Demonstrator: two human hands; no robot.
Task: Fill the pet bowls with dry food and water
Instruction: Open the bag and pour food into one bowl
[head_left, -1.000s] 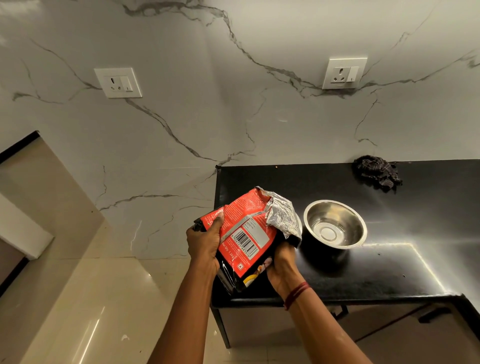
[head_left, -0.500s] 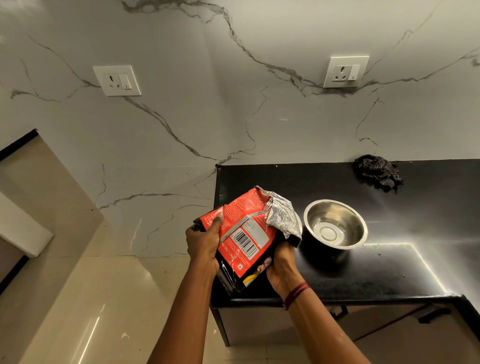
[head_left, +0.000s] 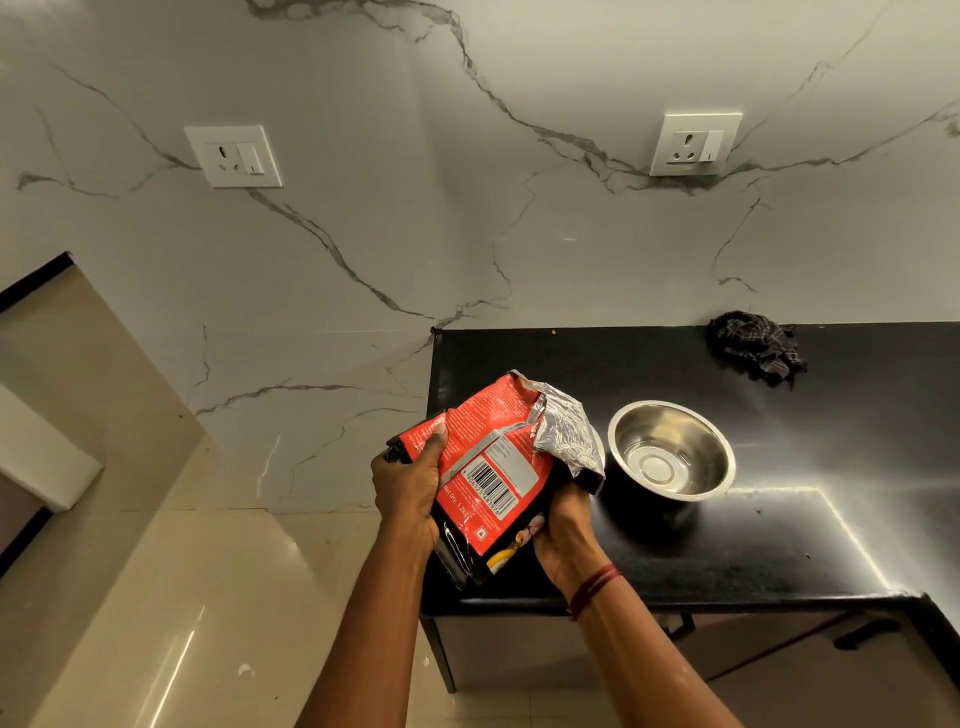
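Observation:
A red and black pet food bag (head_left: 493, 467) with a silver foil top folded over is held above the left end of the black counter (head_left: 727, 561). My left hand (head_left: 408, 491) grips the bag's left edge, thumb on its front. My right hand (head_left: 563, 530) grips its lower right side from beneath. The bag leans to the right, its foil mouth close to a steel bowl (head_left: 671, 449), which stands to its right and holds no food. Behind the foil a sliver of a second bowl's rim (head_left: 601, 447) shows; the rest of it is hidden.
A crumpled dark checked cloth (head_left: 756, 345) lies at the back of the counter by the marble wall. Two wall sockets (head_left: 234, 156) (head_left: 693, 144) sit above. The counter ends at its left edge (head_left: 434, 395), with tiled floor (head_left: 208, 597) beyond.

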